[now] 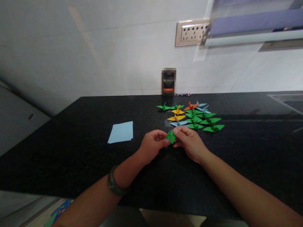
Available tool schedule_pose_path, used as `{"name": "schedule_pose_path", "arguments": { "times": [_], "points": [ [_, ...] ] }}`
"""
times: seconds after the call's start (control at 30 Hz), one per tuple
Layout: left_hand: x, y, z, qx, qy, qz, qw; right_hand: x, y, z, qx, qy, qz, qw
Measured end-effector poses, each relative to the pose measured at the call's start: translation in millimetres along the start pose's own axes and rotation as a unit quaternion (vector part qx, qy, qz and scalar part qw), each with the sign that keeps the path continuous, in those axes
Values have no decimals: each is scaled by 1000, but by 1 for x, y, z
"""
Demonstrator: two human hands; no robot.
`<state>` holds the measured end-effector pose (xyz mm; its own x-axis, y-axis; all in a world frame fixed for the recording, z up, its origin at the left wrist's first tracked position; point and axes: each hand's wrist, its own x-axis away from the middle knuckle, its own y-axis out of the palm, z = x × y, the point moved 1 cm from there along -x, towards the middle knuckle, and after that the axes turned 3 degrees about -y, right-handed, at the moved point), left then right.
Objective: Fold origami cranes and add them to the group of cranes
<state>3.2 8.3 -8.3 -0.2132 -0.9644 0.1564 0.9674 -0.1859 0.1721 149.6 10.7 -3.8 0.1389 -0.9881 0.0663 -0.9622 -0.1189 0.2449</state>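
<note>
A small piece of folded green paper [170,136] is pinched between both hands, above the black countertop. My left hand [155,143] grips its left side with thumb and fingers. On the other side, my right hand [189,140] holds its upper right edge between thumb and fingertips. The folds are too small to make out fully. Just beyond the hands stand several finished paper cranes: green cranes [214,127], yellow cranes [176,118], an orange crane [190,106] and light blue cranes [179,123].
A stack of light blue paper squares [121,132] lies left of my hands on the black countertop [78,135]. A blurred-out upright phone-like object [169,82] leans against the white wall [106,53]. Above it is a socket panel [193,32].
</note>
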Motion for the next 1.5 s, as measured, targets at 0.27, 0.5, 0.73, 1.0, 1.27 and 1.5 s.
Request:
{"name": "schedule_pose_path", "arguments": {
  "times": [0.27,0.5,0.73,1.0,1.27,1.5],
  "points": [
    [-2,-1,0,83,-17,8,996,-3,0,6,-33,0,-57,998],
    [0,-2,2,85,-49,-22,995,-3,-3,4,-7,-8,-34,999],
    [-2,-3,3,107,-70,-16,992,-3,-2,5,-18,3,-28,999],
    [-1,-2,1,128,-74,-54,987,-4,-3,6,-51,-17,-13,998],
    [0,-1,3,9,-4,36,999,-2,-1,2,13,-34,-4,999],
    [5,-1,6,-186,119,95,971,2,3,2,106,-104,-8,989]
  ]
}}
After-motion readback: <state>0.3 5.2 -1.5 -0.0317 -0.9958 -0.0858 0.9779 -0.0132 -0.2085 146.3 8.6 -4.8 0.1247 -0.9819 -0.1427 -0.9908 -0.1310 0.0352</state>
